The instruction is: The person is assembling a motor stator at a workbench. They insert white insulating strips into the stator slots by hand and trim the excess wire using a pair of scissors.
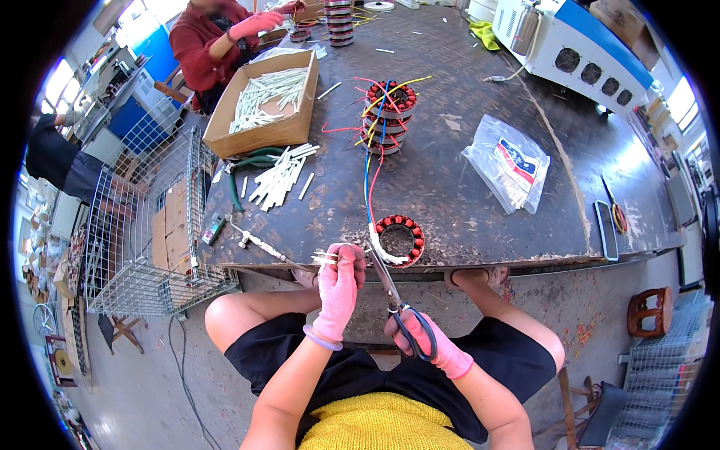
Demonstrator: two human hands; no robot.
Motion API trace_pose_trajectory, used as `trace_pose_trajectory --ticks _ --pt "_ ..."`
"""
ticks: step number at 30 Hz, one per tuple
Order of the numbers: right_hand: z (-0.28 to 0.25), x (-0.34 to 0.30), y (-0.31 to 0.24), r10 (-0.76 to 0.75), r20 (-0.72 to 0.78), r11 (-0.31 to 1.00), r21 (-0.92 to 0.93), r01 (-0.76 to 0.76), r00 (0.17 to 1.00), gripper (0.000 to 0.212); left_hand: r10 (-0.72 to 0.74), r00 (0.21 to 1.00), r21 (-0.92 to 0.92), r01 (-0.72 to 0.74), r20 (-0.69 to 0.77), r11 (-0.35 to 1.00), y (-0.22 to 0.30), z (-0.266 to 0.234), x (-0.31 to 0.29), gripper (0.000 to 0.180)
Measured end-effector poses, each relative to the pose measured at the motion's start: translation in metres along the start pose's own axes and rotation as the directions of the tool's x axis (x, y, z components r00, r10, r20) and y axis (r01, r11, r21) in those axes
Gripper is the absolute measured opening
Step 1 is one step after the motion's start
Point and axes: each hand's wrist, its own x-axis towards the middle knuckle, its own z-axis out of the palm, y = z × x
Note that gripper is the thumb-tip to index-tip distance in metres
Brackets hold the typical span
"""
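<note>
My left hand (339, 289), in a pink glove, pinches several thin white tubes (324, 257) just in front of the table edge. In my right hand (439, 349), also gloved in pink, is a pair of scissors (388, 285) with dark handles. Its blades point up and left, to the wires beside a ring-shaped motor stator (418, 241) with red coils. White sleeving (384, 251) lies across that stator's near left side, and red and blue wires (369, 187) run from it to a stack of similar stators (388, 124).
A cardboard box (217, 137) of white tubes stands back left, with a loose pile of tubes (277, 180) and green-handled pliers (236, 180) nearby. A torch-like tool (259, 244) lies at the front edge. Rightward are a plastic bag (510, 165), phone (605, 229) and orange-handled scissors (619, 217). A co-worker (202, 41) sits far left.
</note>
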Motion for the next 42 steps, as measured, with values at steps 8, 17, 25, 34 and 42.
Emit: trace_pose_trajectory --ticks 8,17,25,34,42 --pt "0.009 -0.002 -0.011 -0.015 -0.059 0.998 -0.063 0.011 0.998 0.056 -0.005 1.0 -0.016 0.005 -0.004 1.0 -0.002 0.001 -0.001 0.026" --pt "-0.033 -0.049 -0.042 0.032 -0.329 0.932 0.351 0.091 0.944 0.027 0.036 0.998 0.073 -0.032 -0.056 0.997 0.018 -0.009 -0.004 0.032" --pt "-0.336 -0.114 -0.103 -0.773 -0.584 0.161 -0.557 -0.815 0.246 0.043 0.286 0.957 0.518 -0.216 -0.057 0.827 0.125 -0.117 0.039 0.036" --pt "-0.196 -0.02 -0.137 -0.828 -0.384 0.367 -0.922 -0.122 0.408 0.018 0.469 0.864 0.979 0.116 -0.181 0.166 0.223 -0.31 0.161 0.042" --pt "-0.023 0.073 -0.128 -0.462 -0.286 0.146 -0.958 -0.246 0.84 0.044 0.368 0.751 0.809 -0.588 0.547 -0.003 0.18 -0.162 0.108 0.046"
